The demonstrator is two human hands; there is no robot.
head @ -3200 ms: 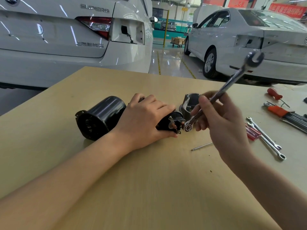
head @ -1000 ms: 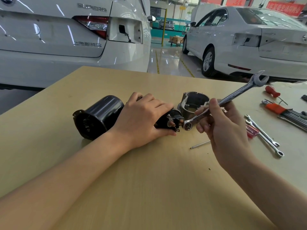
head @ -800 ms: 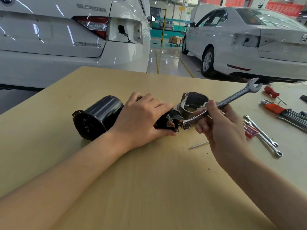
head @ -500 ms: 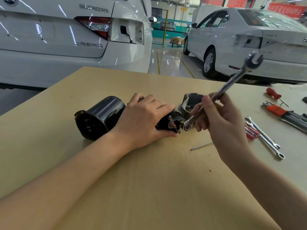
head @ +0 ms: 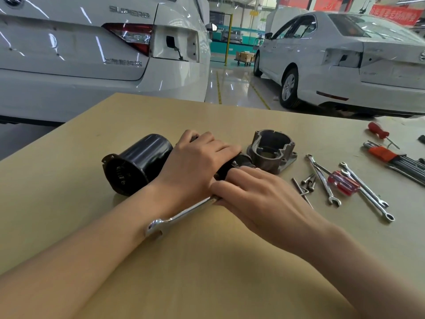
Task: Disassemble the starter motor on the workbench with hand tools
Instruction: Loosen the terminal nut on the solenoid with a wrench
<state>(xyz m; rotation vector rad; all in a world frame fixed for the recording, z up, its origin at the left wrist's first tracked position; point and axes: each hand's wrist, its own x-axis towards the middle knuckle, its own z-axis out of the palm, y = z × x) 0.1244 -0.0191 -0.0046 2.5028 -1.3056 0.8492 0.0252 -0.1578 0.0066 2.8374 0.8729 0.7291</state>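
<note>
My left hand [head: 197,164] clamps the starter motor [head: 138,164] while my right hand [head: 257,196] grips the wrench [head: 181,215], loosening a terminal nut; next needs another steady swing.

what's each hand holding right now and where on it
The right hand grips the wrench near its far end, open-jaw end sticking out toward the person. The left hand holds down the black starter motor part from above.

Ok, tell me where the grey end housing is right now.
In the head view the grey end housing stands open side up on the workbench, right of centre, just beyond the right hand and left of the loose wrenches.
</note>
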